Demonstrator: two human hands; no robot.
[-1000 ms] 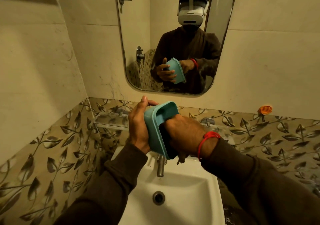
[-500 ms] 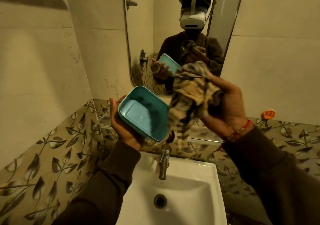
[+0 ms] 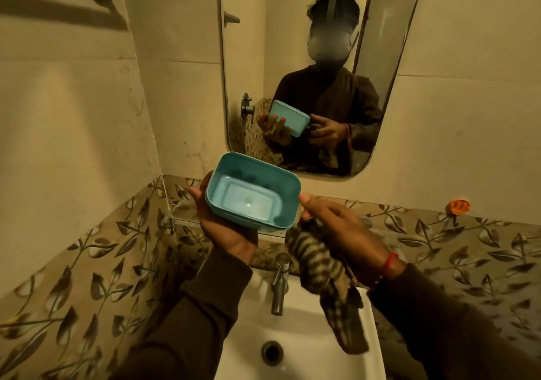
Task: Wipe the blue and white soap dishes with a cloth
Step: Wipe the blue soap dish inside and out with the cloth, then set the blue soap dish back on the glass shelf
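Note:
A blue soap dish (image 3: 251, 195) rests on the palm of my left hand (image 3: 225, 227), its open side tilted up toward me, above the sink. Its inside is bare. My right hand (image 3: 339, 230) is just to the right of the dish and grips a striped brown-and-cream cloth (image 3: 325, 274). The cloth hangs down over the sink's right side. My right thumb is near the dish's right rim. No white soap dish shows in this view.
A white sink (image 3: 298, 359) with a drain lies below, with a steel tap (image 3: 279, 283) at its back. A glass shelf (image 3: 187, 218) runs along the leaf-patterned tiles. The mirror (image 3: 307, 42) hangs ahead. An orange hook (image 3: 458, 207) sticks to the right wall.
My right hand pulled the cloth out of the dish, raised it, then lowered it beside the dish. My left hand turned the dish so its open side faces up.

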